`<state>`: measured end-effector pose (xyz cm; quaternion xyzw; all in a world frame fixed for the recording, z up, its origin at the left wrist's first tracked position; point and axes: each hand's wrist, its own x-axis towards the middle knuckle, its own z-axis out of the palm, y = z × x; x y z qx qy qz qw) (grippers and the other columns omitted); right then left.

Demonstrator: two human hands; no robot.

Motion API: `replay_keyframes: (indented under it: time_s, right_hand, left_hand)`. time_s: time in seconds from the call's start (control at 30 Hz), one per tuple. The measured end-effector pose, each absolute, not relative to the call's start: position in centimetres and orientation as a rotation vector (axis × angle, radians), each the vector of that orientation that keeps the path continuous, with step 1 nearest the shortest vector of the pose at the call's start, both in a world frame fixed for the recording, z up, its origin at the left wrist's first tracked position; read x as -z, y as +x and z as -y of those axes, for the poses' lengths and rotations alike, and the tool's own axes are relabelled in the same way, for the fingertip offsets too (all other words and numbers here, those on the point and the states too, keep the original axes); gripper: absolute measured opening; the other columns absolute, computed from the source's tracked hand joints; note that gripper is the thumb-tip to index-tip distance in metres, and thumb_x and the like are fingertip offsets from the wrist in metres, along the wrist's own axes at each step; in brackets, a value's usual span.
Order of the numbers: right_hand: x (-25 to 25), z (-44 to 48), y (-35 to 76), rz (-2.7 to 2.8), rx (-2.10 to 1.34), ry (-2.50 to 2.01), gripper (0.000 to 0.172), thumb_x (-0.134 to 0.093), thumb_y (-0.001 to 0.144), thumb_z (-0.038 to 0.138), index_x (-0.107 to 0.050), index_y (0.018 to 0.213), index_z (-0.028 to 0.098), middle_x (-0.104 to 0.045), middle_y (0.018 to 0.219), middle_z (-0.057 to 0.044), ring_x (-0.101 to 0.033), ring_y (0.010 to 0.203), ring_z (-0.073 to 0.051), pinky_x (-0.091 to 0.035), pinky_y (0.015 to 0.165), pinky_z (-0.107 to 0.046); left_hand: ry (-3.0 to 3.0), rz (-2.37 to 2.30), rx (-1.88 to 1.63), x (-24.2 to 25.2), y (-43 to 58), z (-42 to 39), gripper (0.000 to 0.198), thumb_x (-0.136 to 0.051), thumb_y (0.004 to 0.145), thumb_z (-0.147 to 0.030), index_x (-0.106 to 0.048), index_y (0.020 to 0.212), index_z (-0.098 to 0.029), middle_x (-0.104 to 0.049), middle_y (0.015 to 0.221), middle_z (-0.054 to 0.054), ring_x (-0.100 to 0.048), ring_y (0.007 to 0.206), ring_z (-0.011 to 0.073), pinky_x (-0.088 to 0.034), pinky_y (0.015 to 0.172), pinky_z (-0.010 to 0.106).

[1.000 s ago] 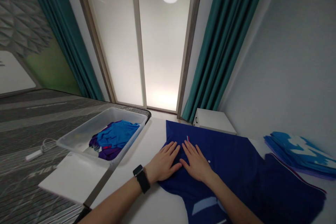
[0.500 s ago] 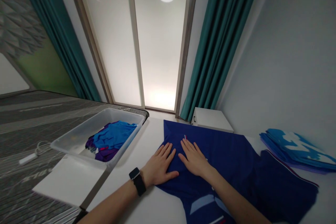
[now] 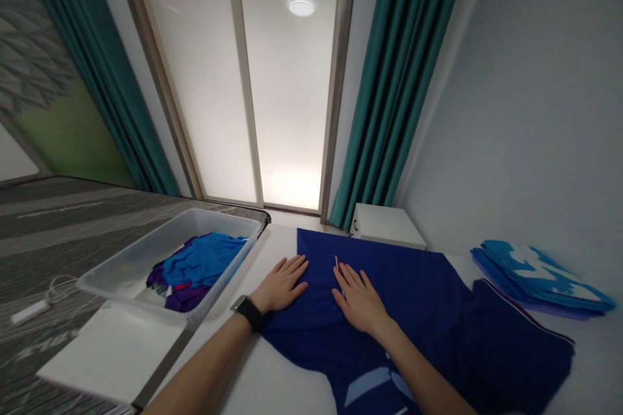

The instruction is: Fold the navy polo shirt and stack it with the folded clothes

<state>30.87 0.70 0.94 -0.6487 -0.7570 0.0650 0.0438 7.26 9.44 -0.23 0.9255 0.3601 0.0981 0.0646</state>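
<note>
A navy blue shirt (image 3: 413,298) lies spread over a white tabletop (image 3: 272,382), its lower right sleeve edged with a thin red and white stripe. My left hand (image 3: 280,284) rests on the shirt's left edge, fingers outstretched, with a dark watch on the wrist. Flat on the middle of the cloth is my right hand (image 3: 359,299), its fingers slightly apart and its fingertips by a small red and white tag. Neither hand grips the fabric. Part of the shirt is hidden under my right forearm.
Left of the shirt, a clear plastic bin (image 3: 117,272) holds crumpled blue and purple clothes (image 3: 204,259). Folded blue garments (image 3: 535,272) are stacked at the right by the wall. Behind the table stands a white cabinet (image 3: 389,225). A white power strip (image 3: 30,312) lies at far left.
My left hand has slid left and away from my right hand, to the shirt's edge, and the cloth there extends further left. My right hand stays nearly in place. The view has shifted slightly.
</note>
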Motion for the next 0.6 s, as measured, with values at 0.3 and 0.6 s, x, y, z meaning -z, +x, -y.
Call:
replay_keyframes:
  time_s: [0.3, 0.6]
  right_hand:
    - [-0.5, -0.6, 31.8, 2.283, -0.226, -1.893, 0.057, -0.026, 0.099, 0.046, -0.035, 0.149, 0.020, -0.028, 0.156, -0.006, -0.023, 0.144, -0.021, -0.015, 0.118, -0.046]
    - [-2.4, 1.9, 31.2, 2.445, -0.345, -1.555, 0.051, -0.035, 0.098, 0.037, -0.038, 0.147, 0.024, -0.034, 0.154, -0.004, -0.027, 0.143, -0.018, -0.021, 0.119, -0.042]
  left_hand:
    - [2.627, -1.130, -0.441, 0.3, 7.0, -9.6, 0.052, -0.025, 0.102, -0.044, -0.037, 0.147, -0.021, -0.039, 0.152, 0.007, -0.032, 0.141, 0.0182, -0.022, 0.118, 0.044]
    - [2.655, -1.189, -0.501, 1.3, 7.0, -10.1, 0.046, -0.036, 0.099, -0.033, -0.045, 0.141, -0.019, -0.041, 0.150, 0.009, -0.037, 0.139, 0.0199, -0.027, 0.116, 0.045]
